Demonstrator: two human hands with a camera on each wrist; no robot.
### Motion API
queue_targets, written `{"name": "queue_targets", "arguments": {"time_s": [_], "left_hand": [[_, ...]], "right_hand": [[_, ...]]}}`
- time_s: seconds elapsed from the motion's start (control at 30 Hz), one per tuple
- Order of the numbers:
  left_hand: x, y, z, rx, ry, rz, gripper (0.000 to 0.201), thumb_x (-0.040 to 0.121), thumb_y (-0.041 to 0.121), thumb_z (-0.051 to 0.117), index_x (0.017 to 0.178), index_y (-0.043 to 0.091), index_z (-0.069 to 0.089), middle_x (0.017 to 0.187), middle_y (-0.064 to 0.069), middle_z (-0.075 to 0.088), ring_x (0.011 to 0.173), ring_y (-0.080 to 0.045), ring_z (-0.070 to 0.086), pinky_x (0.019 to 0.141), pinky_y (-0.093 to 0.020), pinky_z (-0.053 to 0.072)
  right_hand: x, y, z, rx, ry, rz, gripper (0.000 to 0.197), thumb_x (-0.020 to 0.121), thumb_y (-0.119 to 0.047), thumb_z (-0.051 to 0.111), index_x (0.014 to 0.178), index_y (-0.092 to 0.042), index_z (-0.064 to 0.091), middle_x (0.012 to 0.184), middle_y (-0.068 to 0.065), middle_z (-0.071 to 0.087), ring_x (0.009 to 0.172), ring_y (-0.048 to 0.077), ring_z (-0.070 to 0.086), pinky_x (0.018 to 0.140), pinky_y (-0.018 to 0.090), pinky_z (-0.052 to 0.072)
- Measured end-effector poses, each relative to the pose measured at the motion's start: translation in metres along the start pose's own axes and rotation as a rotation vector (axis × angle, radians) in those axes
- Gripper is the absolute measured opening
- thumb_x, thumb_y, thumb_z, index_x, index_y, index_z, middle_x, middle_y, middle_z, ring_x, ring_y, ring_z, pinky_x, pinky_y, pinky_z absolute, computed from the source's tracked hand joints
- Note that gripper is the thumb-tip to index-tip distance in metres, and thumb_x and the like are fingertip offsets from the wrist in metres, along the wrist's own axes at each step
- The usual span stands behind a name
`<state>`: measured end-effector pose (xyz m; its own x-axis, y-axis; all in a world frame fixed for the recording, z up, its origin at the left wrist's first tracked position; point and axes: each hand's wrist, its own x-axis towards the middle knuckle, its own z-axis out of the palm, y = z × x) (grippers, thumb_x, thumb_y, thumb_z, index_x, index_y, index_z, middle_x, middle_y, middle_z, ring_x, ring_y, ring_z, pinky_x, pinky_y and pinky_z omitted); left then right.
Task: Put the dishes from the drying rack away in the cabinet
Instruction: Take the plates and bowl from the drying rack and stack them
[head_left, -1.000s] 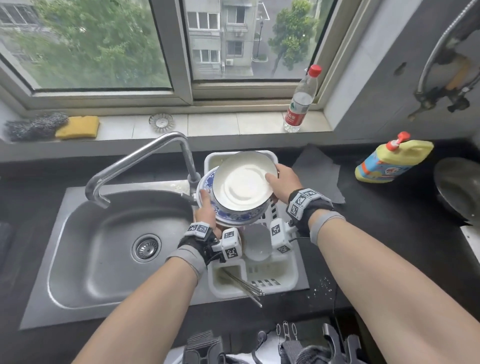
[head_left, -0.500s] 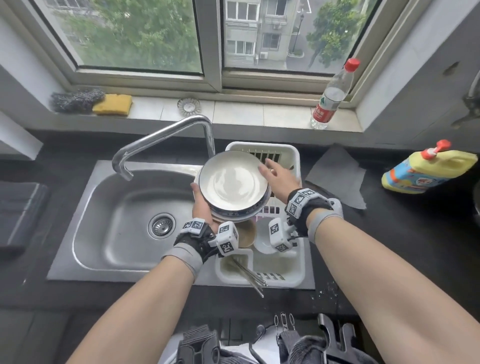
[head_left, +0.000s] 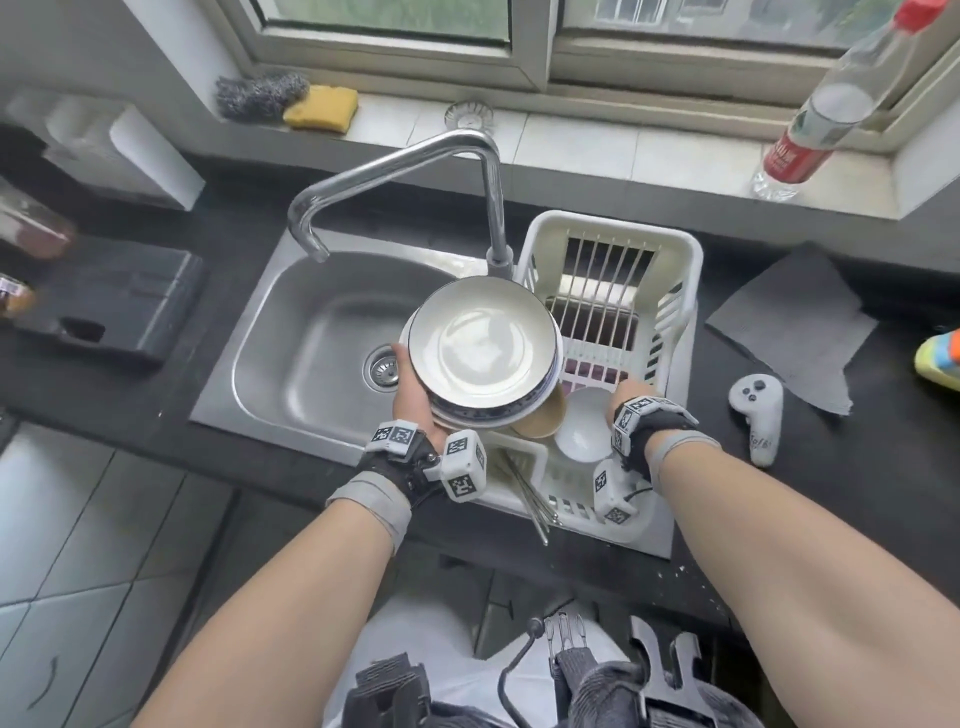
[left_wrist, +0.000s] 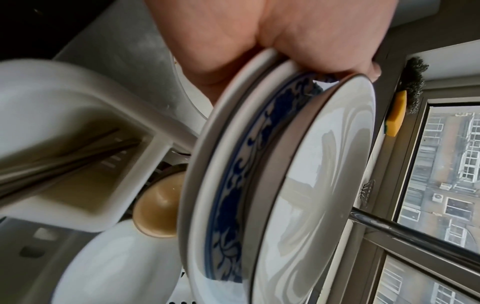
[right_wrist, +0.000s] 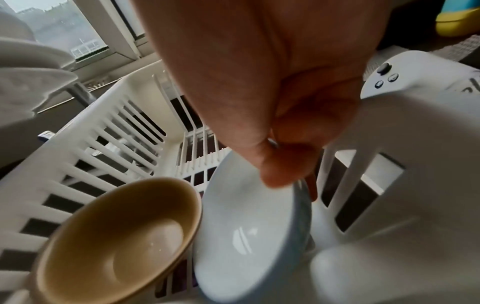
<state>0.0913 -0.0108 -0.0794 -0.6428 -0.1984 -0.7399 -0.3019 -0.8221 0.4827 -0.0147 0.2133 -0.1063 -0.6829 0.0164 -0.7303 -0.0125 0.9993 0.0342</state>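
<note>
While in left grip (head_left: 415, 387), plates (head_left: 483, 348)

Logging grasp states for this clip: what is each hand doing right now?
Left hand: holds the stack of plates by its edge.
Right hand: pinches the white bowl's rim in the drying rack.

Bare forearms; grey wristbands (head_left: 370, 503), black wrist straps (head_left: 640, 441), white marker-printed cubes (head_left: 462, 472), perhaps one thin cable.

— How is the left hand (head_left: 415, 387) posed?
— It is cupped under a stack of plates (head_left: 480, 351), the thumb laid on the rim, forearm extended forward.
— And the right hand (head_left: 631, 400)?
— It is lowered, and a white bowl's (head_left: 582, 423) rim is pinched by its fingertips (right_wrist: 275, 176).
</note>
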Motion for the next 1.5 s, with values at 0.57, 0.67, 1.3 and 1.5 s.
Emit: {"name": "queue_targets", "arguments": {"time_s": [0.57, 0.67, 1.3, 1.5], "left_hand": [[0.005, 0.0, -0.017, 0.209, 0.028, -0.072, 0.096, 0.067, 0.091, 0.046, 0.13, 0.021, 0.065, 0.123, -0.017, 0.071, 0.109, -0.039, 0.069, 0.077, -0.05, 0.061], [0.011, -0.003, -0.03, 0.248, 0.024, -0.096, 0.113, 0.043, 0.096, 0.061, 0.129, 0.022, 0.065, 0.125, -0.018, 0.071, 0.11, -0.042, 0.069, 0.09, -0.062, 0.055], [-0.02, 0.007, -0.075, 0.092, 0.046, 0.022, 0.081, 0.082, 0.079, 0.047, 0.13, 0.017, 0.065, 0.124, -0.015, 0.071, 0.108, -0.034, 0.07, 0.073, -0.043, 0.063], [-0.019, 0.002, -0.067, 0.015, 0.06, 0.081, 0.077, 0.082, 0.079, 0.048, 0.131, 0.022, 0.064, 0.127, -0.014, 0.07, 0.114, -0.035, 0.068, 0.082, -0.047, 0.062]], "right_hand": [[-0.1, -0.012, -0.066, 0.667, 0.476, -0.134, 0.036, 0.087, -0.026, 0.038, 0.105, -0.005, 0.061, 0.099, 0.017, 0.067, 0.091, 0.037, 0.067, 0.08, 0.049, 0.057], [-0.115, -0.042, -0.052, 0.633, 0.447, -0.213, 0.025, 0.092, -0.027, 0.041, 0.108, -0.018, 0.058, 0.089, 0.008, 0.067, 0.066, 0.025, 0.067, 0.059, 0.035, 0.057], [-0.083, 0.001, 0.021, 1.029, 0.094, -0.008, 0.029, 0.095, -0.03, 0.059, 0.114, -0.009, 0.064, 0.103, 0.009, 0.072, 0.058, 0.015, 0.059, 0.048, 0.023, 0.046], [-0.036, 0.012, 0.028, 0.991, 0.043, -0.082, 0.041, 0.098, -0.012, 0.048, 0.138, -0.023, 0.047, 0.12, 0.01, 0.058, 0.077, 0.024, 0.068, 0.054, 0.031, 0.058]]}}
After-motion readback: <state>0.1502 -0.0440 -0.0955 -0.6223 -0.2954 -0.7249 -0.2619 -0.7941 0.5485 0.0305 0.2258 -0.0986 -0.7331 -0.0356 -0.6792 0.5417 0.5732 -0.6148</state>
